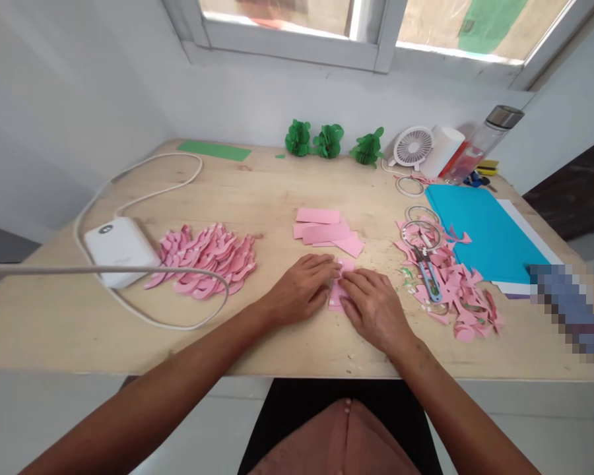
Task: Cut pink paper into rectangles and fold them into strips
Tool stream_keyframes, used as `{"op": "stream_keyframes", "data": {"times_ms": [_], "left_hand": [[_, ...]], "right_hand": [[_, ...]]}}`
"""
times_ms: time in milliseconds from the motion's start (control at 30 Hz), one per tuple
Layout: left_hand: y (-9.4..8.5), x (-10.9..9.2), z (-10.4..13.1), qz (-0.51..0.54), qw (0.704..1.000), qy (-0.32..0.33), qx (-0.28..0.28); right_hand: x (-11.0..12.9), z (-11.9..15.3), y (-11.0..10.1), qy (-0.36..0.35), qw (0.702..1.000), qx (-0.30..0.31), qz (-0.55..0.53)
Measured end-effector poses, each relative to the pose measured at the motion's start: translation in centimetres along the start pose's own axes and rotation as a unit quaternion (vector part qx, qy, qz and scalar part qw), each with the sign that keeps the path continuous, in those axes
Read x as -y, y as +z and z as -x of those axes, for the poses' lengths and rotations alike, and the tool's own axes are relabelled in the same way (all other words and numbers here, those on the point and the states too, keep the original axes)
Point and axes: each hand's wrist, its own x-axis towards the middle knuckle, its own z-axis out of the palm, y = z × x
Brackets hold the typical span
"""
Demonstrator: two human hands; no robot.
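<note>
A small pink paper strip (335, 302) lies on the table in front of me, between my two hands. My left hand (301, 288) bends over its left side, fingertips holding the paper near its upper part. From the other side, my right hand (376, 307) grips the strip with fingers and thumb on its right edge. The fingers partly hide the paper, so any fold is hard to make out. Just beyond the hands lie several flat pink paper strips (325, 232), loosely overlapping.
Cut wavy pink pieces (212, 260) are heaped at left beside a white power bank (120, 252) with its cable. Pink scraps (468, 297), scissors (428, 274) and tape rings (420, 232) lie at right, near blue sheets (485, 231). Green paper balls (328, 141) and a fan (413, 146) stand behind.
</note>
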Motion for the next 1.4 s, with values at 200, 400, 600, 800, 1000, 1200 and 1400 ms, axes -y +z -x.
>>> {"op": "stream_keyframes", "data": {"times_ms": [200, 400, 600, 800, 1000, 1200, 1400], "left_hand": [[0.07, 0.31, 0.13, 0.007, 1.0, -0.01, 0.019], [0.02, 0.42, 0.15, 0.02, 0.999, -0.028, 0.031], [-0.43, 0.43, 0.01, 0.042, 0.998, -0.031, 0.038], [-0.62, 0.35, 0.06, 0.048, 0.997, -0.037, 0.044], [-0.23, 0.48, 0.15, 0.026, 0.998, -0.028, 0.047], [-0.2, 0.65, 0.2, 0.026, 0.998, -0.026, 0.047], [-0.18, 0.83, 0.24, 0.033, 0.998, -0.027, 0.049]], "right_hand": [[0.01, -0.05, -0.07, 0.001, 1.0, 0.005, -0.001], [0.07, -0.09, -0.12, 0.006, 1.0, 0.009, -0.004], [0.14, -0.08, -0.1, 0.008, 1.0, 0.011, -0.002], [0.15, -0.03, -0.03, 0.01, 1.0, 0.009, -0.001], [0.06, -0.04, 0.01, 0.011, 1.0, 0.006, -0.008], [0.02, 0.02, 0.02, 0.007, 1.0, 0.005, -0.003], [0.02, -0.04, -0.01, 0.013, 1.0, -0.001, -0.003]]}}
